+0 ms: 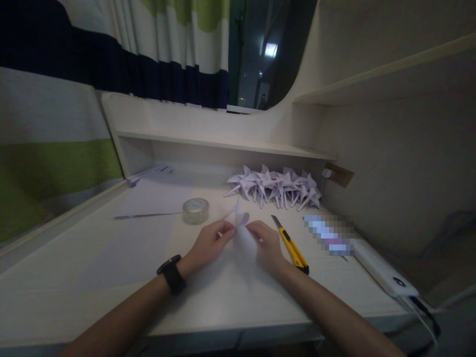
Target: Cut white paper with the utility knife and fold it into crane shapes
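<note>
Between my two hands, above the middle of the desk, is a white paper pinwheel (243,238) with curled, partly blurred blades. My left hand (213,243) pinches its left side, and my right hand (266,245) grips the right side with bent fingers. A thin white paper stick (228,213) shows just beyond my left fingers; whether it is joined to the pinwheel I cannot tell. Right of my right hand lies a yellow utility knife (292,248) with its blade out. A roll of clear tape (196,210) rests beyond my left hand.
Several finished paper pinwheels (275,186) are heaped at the back under a shelf (223,144). White paper sheets (152,193) lie on the left. To the right are a blurred-out device (329,235), a white power strip (385,270) with cables, and a wall socket (339,174).
</note>
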`<state>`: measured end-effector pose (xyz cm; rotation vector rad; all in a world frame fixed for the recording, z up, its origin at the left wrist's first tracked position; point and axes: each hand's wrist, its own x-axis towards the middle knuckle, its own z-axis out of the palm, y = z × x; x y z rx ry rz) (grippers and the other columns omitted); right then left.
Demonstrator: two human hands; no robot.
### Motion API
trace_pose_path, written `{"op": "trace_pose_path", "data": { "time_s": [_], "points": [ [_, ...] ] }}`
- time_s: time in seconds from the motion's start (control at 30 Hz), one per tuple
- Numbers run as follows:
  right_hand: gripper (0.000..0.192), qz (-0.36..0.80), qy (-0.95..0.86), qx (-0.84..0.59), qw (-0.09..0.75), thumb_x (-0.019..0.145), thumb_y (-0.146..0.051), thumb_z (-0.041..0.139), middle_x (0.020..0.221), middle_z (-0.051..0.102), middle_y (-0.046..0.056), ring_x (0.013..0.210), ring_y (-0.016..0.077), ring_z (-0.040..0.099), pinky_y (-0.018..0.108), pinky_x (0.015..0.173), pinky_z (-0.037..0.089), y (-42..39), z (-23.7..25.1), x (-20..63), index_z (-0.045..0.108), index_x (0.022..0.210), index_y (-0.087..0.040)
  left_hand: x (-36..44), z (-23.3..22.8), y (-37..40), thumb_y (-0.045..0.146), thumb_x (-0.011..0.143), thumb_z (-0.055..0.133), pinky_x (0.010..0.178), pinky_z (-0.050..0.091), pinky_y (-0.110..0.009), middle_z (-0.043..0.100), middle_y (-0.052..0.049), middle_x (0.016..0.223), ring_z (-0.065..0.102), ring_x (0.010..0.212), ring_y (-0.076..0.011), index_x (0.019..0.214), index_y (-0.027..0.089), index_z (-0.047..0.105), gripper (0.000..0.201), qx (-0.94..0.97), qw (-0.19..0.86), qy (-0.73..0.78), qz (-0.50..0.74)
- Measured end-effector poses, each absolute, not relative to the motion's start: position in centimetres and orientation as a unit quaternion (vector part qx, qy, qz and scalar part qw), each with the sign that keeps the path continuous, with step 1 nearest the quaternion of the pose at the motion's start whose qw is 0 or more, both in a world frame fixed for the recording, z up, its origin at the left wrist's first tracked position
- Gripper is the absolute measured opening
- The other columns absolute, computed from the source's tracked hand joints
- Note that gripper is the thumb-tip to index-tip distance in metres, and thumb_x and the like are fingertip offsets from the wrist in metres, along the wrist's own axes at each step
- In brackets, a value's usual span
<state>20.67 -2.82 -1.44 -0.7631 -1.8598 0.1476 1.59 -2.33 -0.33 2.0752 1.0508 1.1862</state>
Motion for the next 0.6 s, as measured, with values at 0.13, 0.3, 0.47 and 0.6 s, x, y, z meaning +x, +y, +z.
{"op": "trace_pose_path", "data": {
  "time_s": [0.13, 0.3, 0.47, 0.6],
  "points": [
    [0.019, 0.038, -0.784, -0.313, 0.534, 0.083, -0.010, 0.052, 0.085, 0.066, 0.007, 0.076, 0.0174, 0.061, 0.028, 0.066, 0.048, -2.9, -1.6, 20.6, 0.065, 0.094, -0.019, 1.8, -0.2, -2.7, 0.031, 0.090, 0.050, 0.065, 0.042, -0.025, 0.064, -0.002, 0.078, 0.058, 0.072, -0.0155, 0.084, 0.016, 0.063, 0.021, 0.767, 0.244, 0.384, 0.453],
    [0.023, 0.009, -0.798, -0.280, 0.533, 0.082, -0.008, 0.049, 0.088, 0.066, 0.009, 0.080, 0.0182, 0.062, 0.030, 0.068, 0.050, -2.9, -1.8, 20.6, 0.064, 0.095, -0.019, 1.8, -0.2, -2.9, 0.031, 0.091, 0.050, 0.062, 0.040, -0.024, 0.062, -0.001, 0.075, 0.056, 0.068, -0.0143, 0.080, 0.017, 0.061, 0.021, 0.769, 0.200, 0.389, 0.467],
    [0.021, -0.026, -0.791, -0.267, 0.550, 0.084, -0.007, 0.049, 0.083, 0.066, 0.008, 0.075, 0.0175, 0.063, 0.029, 0.064, 0.051, -3.0, -1.6, 20.6, 0.063, 0.093, -0.019, 2.0, -0.1, -3.3, 0.029, 0.091, 0.050, 0.061, 0.038, -0.025, 0.058, -0.001, 0.071, 0.052, 0.065, -0.0139, 0.076, 0.017, 0.059, 0.021, 0.772, 0.149, 0.382, 0.486],
    [0.020, -0.042, -0.792, -0.258, 0.552, 0.085, -0.008, 0.049, 0.083, 0.066, 0.008, 0.074, 0.0171, 0.063, 0.028, 0.063, 0.051, -3.1, -1.5, 20.5, 0.062, 0.095, -0.019, 2.2, 0.1, -3.8, 0.028, 0.092, 0.049, 0.062, 0.038, -0.025, 0.057, -0.001, 0.071, 0.052, 0.066, -0.0139, 0.076, 0.017, 0.058, 0.021, 0.771, 0.137, 0.374, 0.497]
  ]
}}
